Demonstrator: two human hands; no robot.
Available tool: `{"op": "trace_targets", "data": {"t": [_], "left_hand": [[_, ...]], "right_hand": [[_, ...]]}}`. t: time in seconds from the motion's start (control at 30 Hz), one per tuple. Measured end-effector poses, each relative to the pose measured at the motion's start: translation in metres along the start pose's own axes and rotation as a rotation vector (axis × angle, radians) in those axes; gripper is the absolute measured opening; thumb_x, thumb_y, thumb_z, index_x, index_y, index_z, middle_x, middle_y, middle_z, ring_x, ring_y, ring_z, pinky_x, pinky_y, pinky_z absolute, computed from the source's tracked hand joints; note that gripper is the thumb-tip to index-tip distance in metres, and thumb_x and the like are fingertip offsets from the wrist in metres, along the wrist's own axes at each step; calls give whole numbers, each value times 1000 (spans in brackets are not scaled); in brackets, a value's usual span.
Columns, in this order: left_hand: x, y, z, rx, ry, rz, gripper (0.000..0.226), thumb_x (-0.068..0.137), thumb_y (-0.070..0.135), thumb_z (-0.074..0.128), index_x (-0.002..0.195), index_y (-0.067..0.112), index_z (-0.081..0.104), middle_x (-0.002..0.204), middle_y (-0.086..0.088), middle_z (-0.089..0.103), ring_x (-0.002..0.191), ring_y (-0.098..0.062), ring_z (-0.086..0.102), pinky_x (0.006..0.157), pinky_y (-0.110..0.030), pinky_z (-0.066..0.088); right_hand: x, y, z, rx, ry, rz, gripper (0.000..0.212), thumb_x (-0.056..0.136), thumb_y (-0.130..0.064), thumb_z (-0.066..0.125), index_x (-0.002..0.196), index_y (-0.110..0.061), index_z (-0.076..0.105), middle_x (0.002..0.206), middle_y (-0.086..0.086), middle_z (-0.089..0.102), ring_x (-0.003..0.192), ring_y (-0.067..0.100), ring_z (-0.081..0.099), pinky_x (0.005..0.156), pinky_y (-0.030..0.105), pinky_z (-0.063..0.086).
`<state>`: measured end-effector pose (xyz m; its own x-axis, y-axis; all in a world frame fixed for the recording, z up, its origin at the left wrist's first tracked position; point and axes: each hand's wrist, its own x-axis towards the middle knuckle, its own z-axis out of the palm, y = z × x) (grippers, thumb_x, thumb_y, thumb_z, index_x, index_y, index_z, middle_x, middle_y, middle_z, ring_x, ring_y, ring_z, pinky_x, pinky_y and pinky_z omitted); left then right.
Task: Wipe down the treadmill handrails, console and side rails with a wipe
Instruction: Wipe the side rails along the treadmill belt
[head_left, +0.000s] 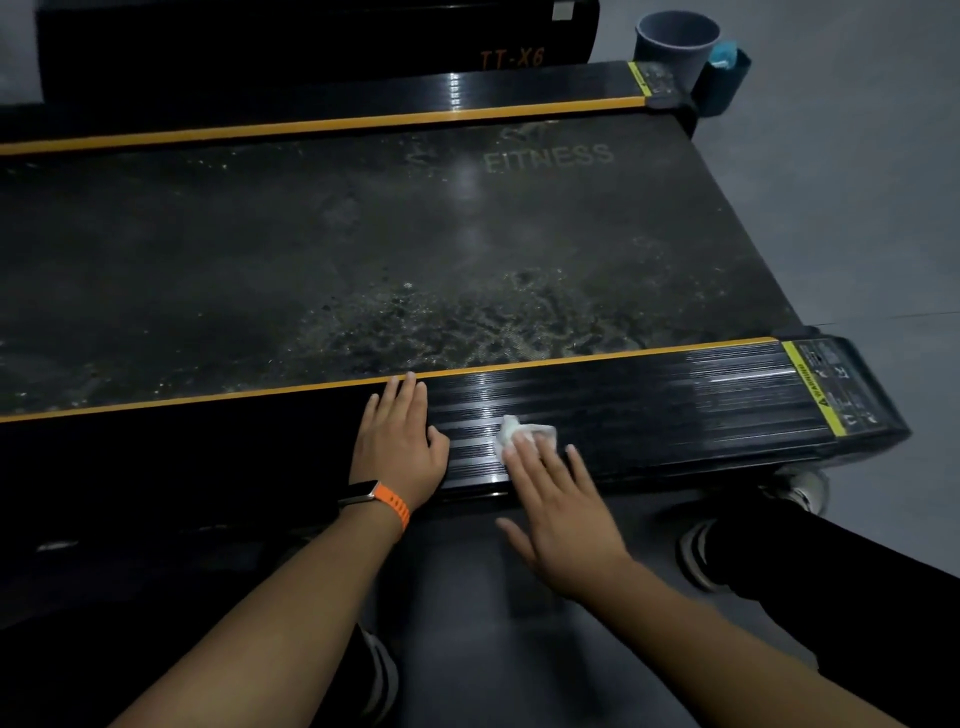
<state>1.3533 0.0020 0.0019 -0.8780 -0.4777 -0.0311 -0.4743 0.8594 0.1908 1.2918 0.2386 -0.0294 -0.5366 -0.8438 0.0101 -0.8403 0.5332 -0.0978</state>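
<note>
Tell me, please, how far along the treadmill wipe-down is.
Streaks at the right end of the near side rail suggest it is wiped. The right hand presses the wipe on that rail; the left hand rests beside. The far side rail is unclear; handrails and console out of view.

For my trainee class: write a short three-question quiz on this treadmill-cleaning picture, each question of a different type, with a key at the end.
1. True or false: the right hand presses the wipe flat on the near side rail.
2. Which wrist wears the watch with the orange strap? A) left B) right C) neither
3. Fill in: the word printed on the belt is ____.

Key: 1 true; 2 A; 3 FITNESS.
</note>
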Motion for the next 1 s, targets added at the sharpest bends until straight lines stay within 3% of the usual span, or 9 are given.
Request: {"op": "trace_targets", "data": {"t": [0.13, 0.23, 0.37, 0.6, 0.73, 0.93, 1.0], "left_hand": [[1, -1, 2, -17, 16, 7, 75, 90, 38, 25, 153, 4, 43, 164, -11, 34, 155, -26, 25, 128, -44, 16], [1, -2, 2, -25, 7, 5, 72, 91, 37, 29, 154, 4, 42, 165, -11, 33, 155, -26, 24, 128, -44, 15], [1, -2, 2, -20, -3, 2, 70, 93, 36, 31, 155, 5, 39, 165, -11, 32, 156, -25, 21, 129, -43, 14], [1, -1, 1, -21, 13, 1, 75, 90, 40, 24, 155, 5, 41, 165, -11, 33, 156, -25, 22, 128, -43, 15], [1, -1, 1, -35, 0, 1, 76, 91, 40, 22, 156, 5, 39, 166, -10, 31, 156, -24, 20, 129, -43, 13], [0, -1, 2, -42, 14, -3, 75, 91, 40, 23, 155, 5, 40, 165, -10, 32, 156, -24, 21, 129, -43, 13], [1, -1, 0, -42, 10, -3, 76, 90, 41, 22, 156, 6, 40, 166, -9, 32, 156, -23, 20, 129, -43, 13]], "right_hand": [[4, 13, -3, -25, 18, -38, 77, 104, -59, 34, 165, -13, 28, 173, 6, 20, 159, 25, 21, 124, 54, 17], [-15, 50, -4, -12, 34, 61, 77, 104, -61, 34, 165, -14, 28, 172, 6, 24, 158, 25, 25, 123, 57, 24], [-14, 47, -6, 31, 2, 173, 79, 103, -64, 32, 165, -14, 28, 172, 6, 23, 159, 26, 21, 126, 56, 18], [34, 3, -5, 40, -89, 28, 82, 105, -69, 12, 167, -16, 16, 174, 4, 13, 161, 25, 11, 125, 56, 8], [12, 46, -13, 61, -57, 179, 82, 103, -71, 13, 167, -18, 22, 173, 1, 18, 159, 22, 19, 126, 55, 15], [30, 29, -22, 116, -117, 202, 92, 100, -75, 9, 166, -14, 21, 174, 5, 14, 161, 24, 9, 128, 54, 5], [52, 7, -25, 132, -159, 129, 92, 98, -75, 8, 168, -16, 7, 174, 2, -3, 160, 22, -7, 127, 52, -5]]}}
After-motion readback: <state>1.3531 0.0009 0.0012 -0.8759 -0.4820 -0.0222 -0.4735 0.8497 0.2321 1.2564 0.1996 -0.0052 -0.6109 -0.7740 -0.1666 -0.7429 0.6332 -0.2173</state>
